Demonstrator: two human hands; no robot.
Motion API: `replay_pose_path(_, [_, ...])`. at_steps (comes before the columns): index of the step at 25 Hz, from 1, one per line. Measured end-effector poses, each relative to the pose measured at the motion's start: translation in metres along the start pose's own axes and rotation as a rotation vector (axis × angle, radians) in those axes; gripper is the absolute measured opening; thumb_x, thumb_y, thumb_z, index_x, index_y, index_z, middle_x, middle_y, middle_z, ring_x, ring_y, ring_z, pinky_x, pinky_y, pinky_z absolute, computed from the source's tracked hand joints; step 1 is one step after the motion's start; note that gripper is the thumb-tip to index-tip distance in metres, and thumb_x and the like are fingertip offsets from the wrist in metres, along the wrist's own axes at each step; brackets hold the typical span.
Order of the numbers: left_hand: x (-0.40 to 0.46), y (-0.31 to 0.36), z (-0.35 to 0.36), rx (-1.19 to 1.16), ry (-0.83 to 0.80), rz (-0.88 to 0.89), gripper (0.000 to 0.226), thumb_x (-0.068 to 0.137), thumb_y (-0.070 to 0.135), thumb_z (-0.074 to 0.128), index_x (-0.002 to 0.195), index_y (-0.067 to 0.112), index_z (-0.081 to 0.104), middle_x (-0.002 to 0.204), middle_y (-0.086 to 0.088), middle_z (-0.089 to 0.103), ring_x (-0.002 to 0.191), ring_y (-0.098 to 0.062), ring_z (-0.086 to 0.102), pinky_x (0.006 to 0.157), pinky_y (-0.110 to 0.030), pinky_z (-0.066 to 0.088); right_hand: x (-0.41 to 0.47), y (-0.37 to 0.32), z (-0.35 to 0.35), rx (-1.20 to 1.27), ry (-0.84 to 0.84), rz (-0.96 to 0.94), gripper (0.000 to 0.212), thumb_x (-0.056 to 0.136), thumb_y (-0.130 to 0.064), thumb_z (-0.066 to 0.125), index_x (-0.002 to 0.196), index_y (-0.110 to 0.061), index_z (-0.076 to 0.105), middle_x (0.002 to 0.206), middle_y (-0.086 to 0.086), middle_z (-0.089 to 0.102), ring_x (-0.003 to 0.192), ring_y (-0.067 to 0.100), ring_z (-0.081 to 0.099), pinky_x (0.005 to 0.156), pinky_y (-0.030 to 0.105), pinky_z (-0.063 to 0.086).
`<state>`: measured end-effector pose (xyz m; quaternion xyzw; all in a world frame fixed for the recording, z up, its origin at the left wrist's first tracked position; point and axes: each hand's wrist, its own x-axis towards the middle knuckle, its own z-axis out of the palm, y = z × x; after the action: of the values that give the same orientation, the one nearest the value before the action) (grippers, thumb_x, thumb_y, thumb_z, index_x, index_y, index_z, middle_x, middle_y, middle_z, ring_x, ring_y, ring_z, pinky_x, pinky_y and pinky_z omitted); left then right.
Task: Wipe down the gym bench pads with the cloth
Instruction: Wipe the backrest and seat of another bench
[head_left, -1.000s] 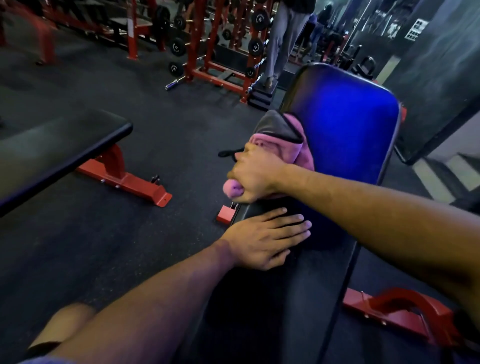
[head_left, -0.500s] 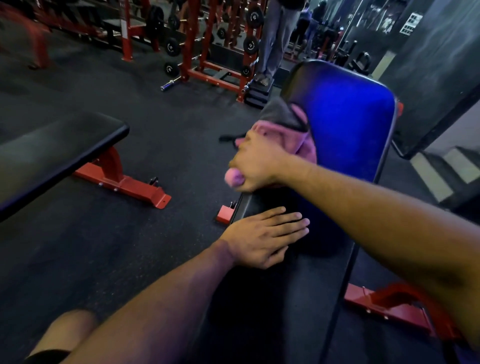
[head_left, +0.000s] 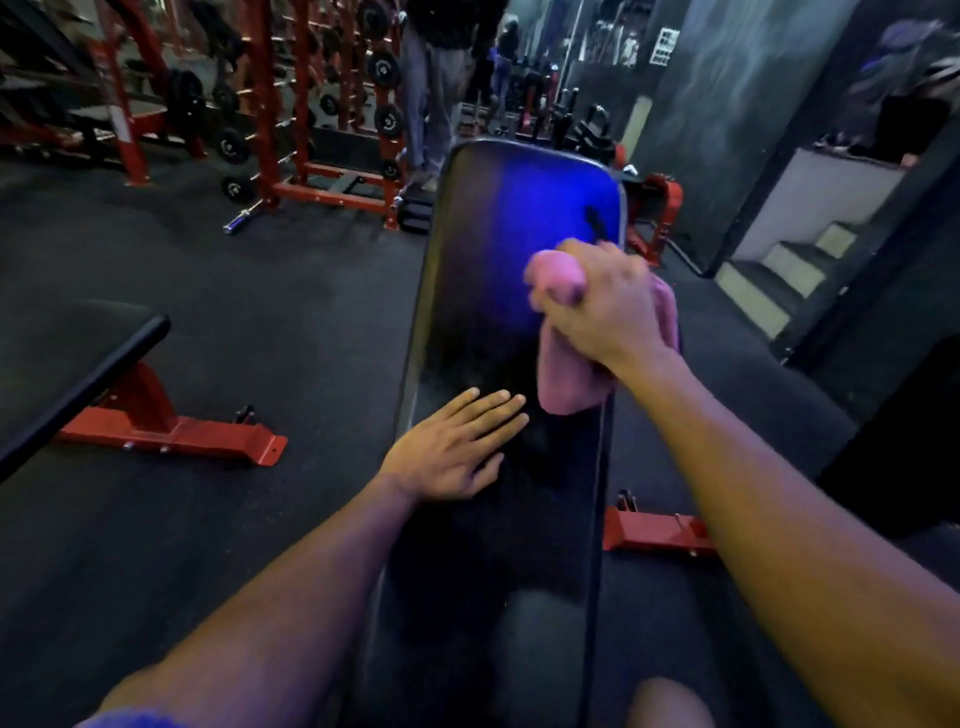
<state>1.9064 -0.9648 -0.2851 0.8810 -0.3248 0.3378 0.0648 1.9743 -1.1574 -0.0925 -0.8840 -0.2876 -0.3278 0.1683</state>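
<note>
A black bench pad (head_left: 483, 312) runs away from me down the middle of the head view, lit blue at its far end. My right hand (head_left: 605, 306) grips a bunched pink cloth (head_left: 563, 382) against the pad's right side; the cloth's ends stick out above and below my fist. My left hand (head_left: 457, 447) lies flat with straight fingers on the pad's left edge, nearer to me than the cloth.
A second black bench (head_left: 78, 364) on a red base (head_left: 176, 434) stands to the left. Red weight racks (head_left: 291, 119) with plates line the back, where a person (head_left: 441, 88) stands. Red frame feet (head_left: 657, 530) show right of my bench. Steps (head_left: 789, 260) rise at far right.
My right hand has swept the cloth from the pad's left edge across to its right side. The camera view has shifted so the bench sits more centred. My left hand stays flat.
</note>
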Motion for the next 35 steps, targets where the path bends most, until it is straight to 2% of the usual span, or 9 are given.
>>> replay_pose_path(3, [-0.002, 0.013, 0.000, 0.044, -0.023, -0.099, 0.056, 0.103, 0.035, 0.046, 0.157, 0.019, 0.046, 0.167, 0.000, 0.035, 0.155, -0.019, 0.031, 0.125, -0.047, 0.028, -0.051, 0.059, -0.001, 0.280, 0.169, 0.456, 0.043, 0.088, -0.057, 0.054, 0.114, -0.022, 0.048, 0.110, 0.007, 0.063, 0.102, 0.032, 0.062, 0.087, 0.056, 0.051])
replay_pose_path(5, [-0.006, 0.022, 0.001, 0.054, -0.011, -0.160, 0.056, 0.105, 0.036, 0.045, 0.158, 0.021, 0.043, 0.169, 0.002, 0.031, 0.157, -0.018, 0.027, 0.127, -0.047, 0.024, -0.068, 0.069, 0.012, 0.338, 0.273, 0.543, 0.039, 0.092, -0.047, 0.054, 0.115, -0.019, 0.041, 0.114, 0.008, 0.055, 0.103, 0.032, 0.057, 0.087, 0.058, 0.050])
replay_pose_path(9, [-0.010, 0.020, 0.003, 0.018, 0.016, -0.165, 0.054, 0.104, 0.034, 0.049, 0.156, 0.019, 0.047, 0.167, 0.002, 0.035, 0.156, -0.018, 0.029, 0.126, -0.048, 0.025, -0.079, 0.055, 0.055, 0.178, 0.152, 0.393, 0.048, 0.095, -0.040, 0.056, 0.132, -0.015, 0.039, 0.130, 0.012, 0.040, 0.109, 0.037, 0.051, 0.087, 0.057, 0.051])
replay_pose_path(13, [-0.010, 0.019, 0.003, 0.026, 0.027, -0.157, 0.053, 0.104, 0.032, 0.049, 0.155, 0.017, 0.048, 0.166, 0.000, 0.037, 0.155, -0.019, 0.031, 0.126, -0.048, 0.027, -0.084, 0.053, 0.072, 0.151, 0.087, 0.431, 0.045, 0.098, -0.028, 0.056, 0.139, -0.026, 0.038, 0.144, 0.000, 0.036, 0.110, 0.039, 0.054, 0.080, 0.058, 0.054])
replay_pose_path(18, [-0.011, 0.021, 0.004, 0.037, 0.005, -0.170, 0.052, 0.106, 0.032, 0.048, 0.155, 0.017, 0.048, 0.167, 0.000, 0.036, 0.156, -0.019, 0.029, 0.126, -0.050, 0.028, -0.201, 0.018, 0.077, 0.209, 0.063, 0.482, 0.053, 0.091, -0.032, 0.042, 0.143, -0.025, 0.036, 0.154, 0.008, 0.037, 0.116, 0.041, 0.053, 0.092, 0.051, 0.048])
replay_pose_path(22, [-0.011, 0.022, 0.004, 0.056, 0.005, -0.172, 0.052, 0.106, 0.033, 0.046, 0.156, 0.016, 0.047, 0.167, -0.001, 0.036, 0.156, -0.020, 0.029, 0.126, -0.049, 0.027, -0.242, 0.013, 0.076, 0.240, 0.029, 0.477, 0.043, 0.093, -0.026, 0.047, 0.133, -0.013, 0.052, 0.144, 0.008, 0.045, 0.118, 0.035, 0.054, 0.097, 0.050, 0.047])
replay_pose_path(26, [-0.012, 0.021, 0.004, 0.053, 0.000, -0.161, 0.053, 0.105, 0.031, 0.046, 0.156, 0.016, 0.047, 0.167, -0.002, 0.036, 0.156, -0.020, 0.029, 0.126, -0.049, 0.027, -0.133, 0.043, 0.074, 0.200, 0.063, 0.495, 0.037, 0.091, -0.021, 0.050, 0.125, -0.020, 0.035, 0.132, 0.015, 0.044, 0.110, 0.042, 0.055, 0.079, 0.053, 0.049])
replay_pose_path(29, [-0.012, 0.021, 0.002, 0.043, 0.000, -0.153, 0.053, 0.105, 0.031, 0.045, 0.155, 0.016, 0.047, 0.167, -0.001, 0.036, 0.156, -0.020, 0.029, 0.126, -0.049, 0.028, -0.079, 0.065, 0.070, 0.228, 0.096, 0.512, 0.038, 0.094, -0.020, 0.055, 0.124, -0.024, 0.033, 0.134, 0.013, 0.043, 0.107, 0.039, 0.057, 0.079, 0.055, 0.052])
replay_pose_path(35, [-0.014, 0.020, 0.003, 0.026, 0.030, -0.147, 0.051, 0.104, 0.027, 0.046, 0.153, 0.014, 0.051, 0.165, -0.002, 0.039, 0.155, -0.020, 0.033, 0.128, -0.045, 0.023, -0.236, 0.020, 0.078, 0.359, 0.092, 0.484, 0.036, 0.092, -0.029, 0.050, 0.121, -0.008, 0.050, 0.125, 0.009, 0.047, 0.109, 0.032, 0.057, 0.090, 0.045, 0.049])
